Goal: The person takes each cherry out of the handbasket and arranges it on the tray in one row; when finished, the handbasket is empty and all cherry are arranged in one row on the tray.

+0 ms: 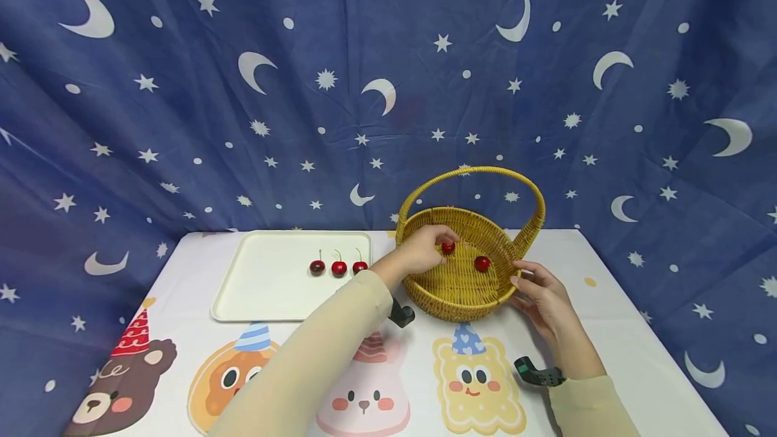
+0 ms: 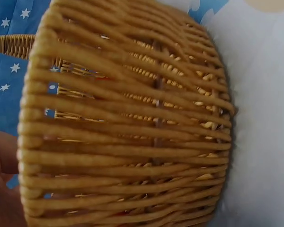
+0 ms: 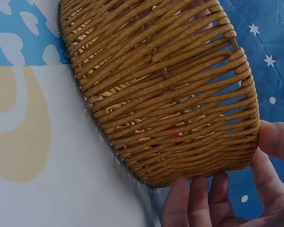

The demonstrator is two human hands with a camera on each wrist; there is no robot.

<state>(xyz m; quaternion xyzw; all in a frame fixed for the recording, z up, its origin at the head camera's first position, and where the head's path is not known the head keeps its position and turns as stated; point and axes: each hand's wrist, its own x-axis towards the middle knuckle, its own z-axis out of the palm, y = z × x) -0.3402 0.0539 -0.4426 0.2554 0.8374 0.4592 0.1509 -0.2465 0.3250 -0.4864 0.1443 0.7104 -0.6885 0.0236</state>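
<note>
Your right hand (image 1: 543, 299) grips the basket (image 1: 459, 310) on its right, probably steadying it; your left hand (image 1: 421, 249) reaches inside to a cherry (image 1: 448, 248), whether pinching I can't tell.

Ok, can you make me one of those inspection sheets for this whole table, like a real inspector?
Surface: white cloth with cartoon prints, including a bear in a party hat.
Job's things: white tray with three stemmed cherries in a row; woven basket with two more cherries inside.
Clutter: nothing seen.
Hands: left hand reaches into the basket, fingers at one cherry, grip unclear; right hand holds the basket's side at the rim.
Cables: nothing seen.
Surroundings: blue curtain with white moons and stars behind the table.
</note>
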